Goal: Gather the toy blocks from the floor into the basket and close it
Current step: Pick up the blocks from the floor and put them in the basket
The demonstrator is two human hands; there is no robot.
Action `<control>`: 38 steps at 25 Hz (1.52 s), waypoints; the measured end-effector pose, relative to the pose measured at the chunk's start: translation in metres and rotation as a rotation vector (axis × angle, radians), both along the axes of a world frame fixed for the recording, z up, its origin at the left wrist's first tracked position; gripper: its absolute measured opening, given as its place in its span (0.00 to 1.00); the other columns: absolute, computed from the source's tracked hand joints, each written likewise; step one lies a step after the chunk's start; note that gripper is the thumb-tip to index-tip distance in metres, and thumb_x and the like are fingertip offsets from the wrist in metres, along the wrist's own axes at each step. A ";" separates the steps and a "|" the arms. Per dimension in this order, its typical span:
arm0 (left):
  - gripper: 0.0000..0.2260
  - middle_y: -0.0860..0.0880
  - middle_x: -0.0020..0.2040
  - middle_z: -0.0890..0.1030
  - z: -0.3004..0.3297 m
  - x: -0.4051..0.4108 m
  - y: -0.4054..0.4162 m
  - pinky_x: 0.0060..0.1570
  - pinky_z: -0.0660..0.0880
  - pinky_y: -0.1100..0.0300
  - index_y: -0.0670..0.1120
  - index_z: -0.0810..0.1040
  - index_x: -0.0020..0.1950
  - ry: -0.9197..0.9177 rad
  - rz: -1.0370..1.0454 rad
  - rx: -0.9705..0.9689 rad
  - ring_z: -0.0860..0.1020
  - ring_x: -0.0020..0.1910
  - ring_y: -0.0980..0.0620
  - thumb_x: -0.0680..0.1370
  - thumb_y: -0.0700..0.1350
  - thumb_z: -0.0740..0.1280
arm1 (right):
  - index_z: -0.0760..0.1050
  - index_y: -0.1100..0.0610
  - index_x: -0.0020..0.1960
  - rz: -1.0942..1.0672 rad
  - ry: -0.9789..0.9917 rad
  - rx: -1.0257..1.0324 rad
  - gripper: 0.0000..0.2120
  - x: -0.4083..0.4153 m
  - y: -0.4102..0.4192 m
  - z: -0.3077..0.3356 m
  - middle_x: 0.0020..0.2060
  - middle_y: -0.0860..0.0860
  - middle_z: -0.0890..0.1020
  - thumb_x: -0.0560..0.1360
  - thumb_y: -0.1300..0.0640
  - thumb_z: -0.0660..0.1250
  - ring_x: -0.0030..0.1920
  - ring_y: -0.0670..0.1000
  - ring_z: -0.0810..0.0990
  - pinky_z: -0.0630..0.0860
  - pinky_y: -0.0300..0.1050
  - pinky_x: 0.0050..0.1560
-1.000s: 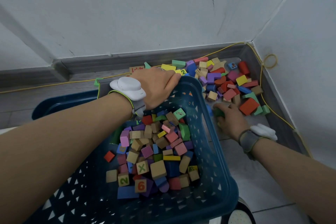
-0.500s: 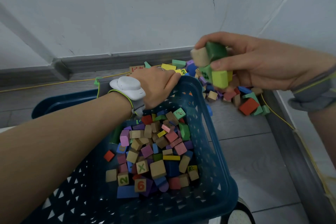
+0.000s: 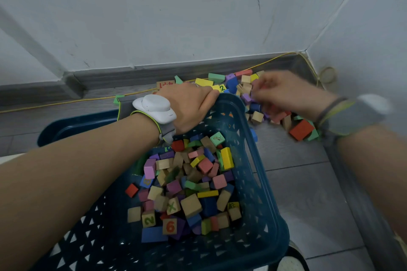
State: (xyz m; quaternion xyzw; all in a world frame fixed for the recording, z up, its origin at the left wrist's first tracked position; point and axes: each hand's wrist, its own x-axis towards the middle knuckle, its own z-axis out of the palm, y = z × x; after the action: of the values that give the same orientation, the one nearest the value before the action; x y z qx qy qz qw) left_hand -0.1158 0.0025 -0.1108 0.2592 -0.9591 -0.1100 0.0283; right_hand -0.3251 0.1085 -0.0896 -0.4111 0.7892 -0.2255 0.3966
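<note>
A dark blue plastic basket (image 3: 271, 193) stands on the floor, holding several coloured and plain wooden blocks (image 3: 191, 182); a yellow block (image 3: 226, 157) lies near the top of the heap. My left hand (image 3: 189, 105) grips the basket's far rim. More loose blocks (image 3: 301, 130) lie in a pile on the floor in the corner, right of the basket. My right hand (image 3: 284, 92) is blurred and low over this pile, fingers stretched loosely toward the blocks, with no block seen in it.
The basket's dark blue lid (image 3: 72, 125) lies on the floor behind the basket at left. A yellow cable (image 3: 66, 103) runs along the grey skirting. White walls meet in a corner just behind the pile. Bare grey floor tiles (image 3: 308, 200) lie right of the basket.
My right hand lifted a handful of blocks from the pile, let them fall into the basket, and has gone back down to the pile. My left hand stayed on the rim.
</note>
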 end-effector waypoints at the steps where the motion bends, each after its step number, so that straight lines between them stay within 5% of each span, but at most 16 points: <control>1: 0.20 0.53 0.36 0.73 0.000 0.000 -0.001 0.39 0.67 0.57 0.50 0.74 0.48 0.008 0.000 0.002 0.73 0.37 0.48 0.84 0.57 0.47 | 0.74 0.57 0.58 0.040 0.138 0.125 0.12 -0.001 0.002 -0.027 0.45 0.58 0.79 0.75 0.59 0.69 0.34 0.53 0.79 0.77 0.41 0.27; 4: 0.19 0.53 0.35 0.72 -0.002 0.000 0.000 0.38 0.65 0.58 0.50 0.74 0.47 0.019 -0.004 -0.008 0.72 0.37 0.49 0.84 0.57 0.47 | 0.57 0.49 0.76 0.224 0.432 0.377 0.39 0.005 0.024 -0.103 0.65 0.61 0.69 0.71 0.48 0.73 0.57 0.62 0.75 0.76 0.50 0.55; 7: 0.19 0.54 0.34 0.71 -0.003 0.001 0.000 0.38 0.66 0.58 0.51 0.73 0.45 0.027 -0.009 -0.015 0.72 0.36 0.49 0.84 0.57 0.47 | 0.46 0.49 0.79 0.134 0.532 0.280 0.49 0.013 0.037 -0.138 0.71 0.62 0.55 0.69 0.50 0.75 0.64 0.68 0.70 0.73 0.57 0.60; 11: 0.18 0.54 0.33 0.70 -0.004 0.000 -0.001 0.37 0.64 0.58 0.51 0.72 0.45 0.029 -0.005 -0.030 0.71 0.35 0.50 0.84 0.57 0.47 | 0.63 0.56 0.68 0.149 0.610 0.129 0.29 0.007 0.031 -0.139 0.63 0.60 0.63 0.71 0.54 0.71 0.49 0.64 0.76 0.69 0.49 0.42; 14: 0.18 0.54 0.33 0.70 -0.004 0.000 -0.001 0.36 0.63 0.59 0.51 0.73 0.45 0.037 -0.010 -0.026 0.72 0.35 0.50 0.84 0.56 0.47 | 0.65 0.58 0.62 0.157 0.618 0.146 0.23 0.007 0.027 -0.137 0.60 0.59 0.63 0.73 0.52 0.69 0.40 0.59 0.70 0.66 0.48 0.39; 20: 0.17 0.54 0.32 0.69 -0.003 0.000 0.000 0.33 0.60 0.58 0.53 0.68 0.42 0.028 0.002 -0.035 0.70 0.34 0.51 0.84 0.57 0.47 | 0.64 0.59 0.65 0.226 0.646 0.241 0.22 0.006 0.019 -0.145 0.60 0.59 0.67 0.75 0.56 0.68 0.53 0.63 0.77 0.65 0.49 0.41; 27: 0.17 0.54 0.32 0.70 -0.003 0.000 -0.001 0.30 0.59 0.60 0.52 0.69 0.43 0.031 -0.004 -0.040 0.70 0.33 0.51 0.84 0.56 0.47 | 0.66 0.57 0.66 0.276 0.523 0.150 0.21 0.011 0.025 -0.163 0.58 0.62 0.67 0.75 0.57 0.64 0.47 0.66 0.75 0.77 0.57 0.45; 33: 0.20 0.52 0.36 0.75 -0.005 0.000 -0.001 0.38 0.72 0.55 0.50 0.74 0.47 0.051 -0.005 -0.012 0.74 0.36 0.49 0.83 0.57 0.47 | 0.61 0.59 0.71 0.258 0.517 0.197 0.21 0.018 0.033 -0.164 0.62 0.65 0.64 0.78 0.63 0.59 0.52 0.70 0.73 0.75 0.59 0.54; 38: 0.19 0.52 0.36 0.76 -0.005 0.001 -0.001 0.38 0.72 0.55 0.50 0.74 0.47 0.043 -0.004 -0.014 0.75 0.37 0.47 0.83 0.57 0.47 | 0.58 0.66 0.68 0.203 0.514 0.288 0.17 0.032 0.047 -0.137 0.62 0.66 0.69 0.80 0.65 0.56 0.58 0.64 0.76 0.74 0.55 0.55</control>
State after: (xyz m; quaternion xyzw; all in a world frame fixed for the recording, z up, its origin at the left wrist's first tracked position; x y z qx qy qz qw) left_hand -0.1153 0.0012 -0.1159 0.2548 -0.9595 -0.1090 0.0506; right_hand -0.2933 0.1560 -0.2268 -0.4711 0.8424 0.0409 0.2585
